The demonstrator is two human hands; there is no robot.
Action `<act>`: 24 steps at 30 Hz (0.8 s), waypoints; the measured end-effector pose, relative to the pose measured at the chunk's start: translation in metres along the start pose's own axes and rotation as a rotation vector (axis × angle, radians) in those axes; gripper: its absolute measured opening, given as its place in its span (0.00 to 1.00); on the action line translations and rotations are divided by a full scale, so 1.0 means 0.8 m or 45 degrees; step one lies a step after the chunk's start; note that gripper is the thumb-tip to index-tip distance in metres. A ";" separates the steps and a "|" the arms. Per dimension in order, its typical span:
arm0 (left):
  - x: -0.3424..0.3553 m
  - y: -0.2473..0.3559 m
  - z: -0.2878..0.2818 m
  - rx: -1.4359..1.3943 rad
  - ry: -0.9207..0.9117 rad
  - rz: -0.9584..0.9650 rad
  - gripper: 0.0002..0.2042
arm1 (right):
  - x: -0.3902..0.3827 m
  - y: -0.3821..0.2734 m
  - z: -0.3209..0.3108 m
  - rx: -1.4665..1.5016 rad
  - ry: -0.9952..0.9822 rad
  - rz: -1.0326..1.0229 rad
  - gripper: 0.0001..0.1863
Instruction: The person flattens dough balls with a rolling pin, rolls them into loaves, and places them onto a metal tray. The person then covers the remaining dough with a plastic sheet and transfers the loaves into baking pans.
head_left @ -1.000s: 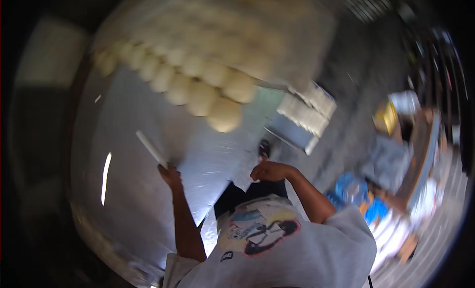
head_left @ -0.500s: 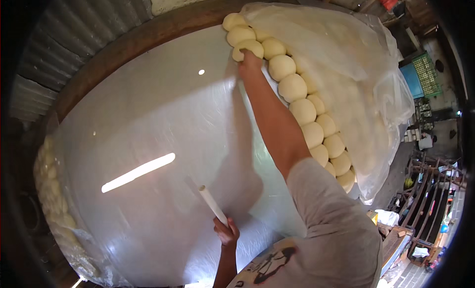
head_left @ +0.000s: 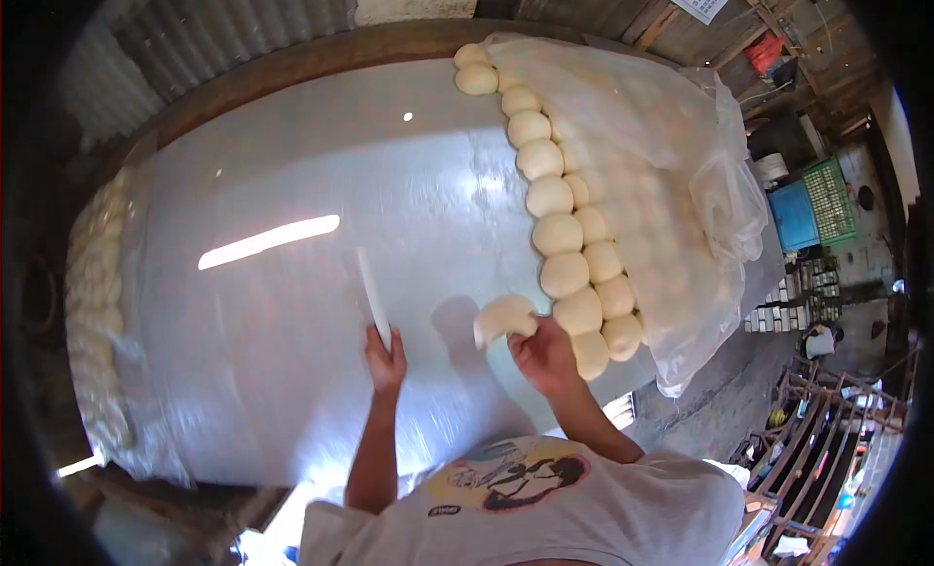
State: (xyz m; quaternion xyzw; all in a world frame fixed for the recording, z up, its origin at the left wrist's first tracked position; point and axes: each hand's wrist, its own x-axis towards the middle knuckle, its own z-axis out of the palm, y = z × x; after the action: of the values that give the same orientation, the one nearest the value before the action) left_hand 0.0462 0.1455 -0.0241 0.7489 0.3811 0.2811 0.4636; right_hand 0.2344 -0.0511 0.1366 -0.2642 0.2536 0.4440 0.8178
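On the big shiny table (head_left: 292,371) in front of you, your two hands are close to the near edge. Your left hand (head_left: 385,360) has its fingers wrapped tight around the bottom of a thin white stick (head_left: 373,295). The stick points up and away from you, a bit tilted to the left, and lies low over the table.

Your right hand (head_left: 547,357) is just beside it on the right. Its fingers are curled around a soft piece of dough (head_left: 504,318). The dough looks bent, like a half moon, and it is lifted a little, with its dark shadow on the table to the left of it.

Right next to that hand is a long row of round dough balls (head_left: 556,233). The balls touch each other and run from the far end of the table down to your hand. The ones farther right sit under a see-through plastic sheet (head_left: 671,177).

More dough balls under plastic (head_left: 92,274) lie far away on the left edge of the table.
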 end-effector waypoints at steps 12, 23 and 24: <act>-0.075 0.119 -0.065 0.373 0.105 0.384 0.10 | -0.031 0.092 -0.115 -1.304 0.182 0.045 0.23; 0.053 0.009 0.010 1.277 -0.086 0.344 0.26 | 0.181 0.072 -0.072 -3.089 -0.082 -1.728 0.27; 0.096 0.017 0.020 1.242 -0.047 0.370 0.26 | 0.218 0.061 -0.047 -3.037 -0.028 -1.734 0.28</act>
State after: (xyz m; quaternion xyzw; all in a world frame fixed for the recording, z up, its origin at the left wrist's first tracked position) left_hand 0.1050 0.1976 -0.0137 0.9283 0.3516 0.1187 0.0230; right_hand 0.2686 0.0500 -0.0142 -0.8680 -0.4632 -0.0923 0.1533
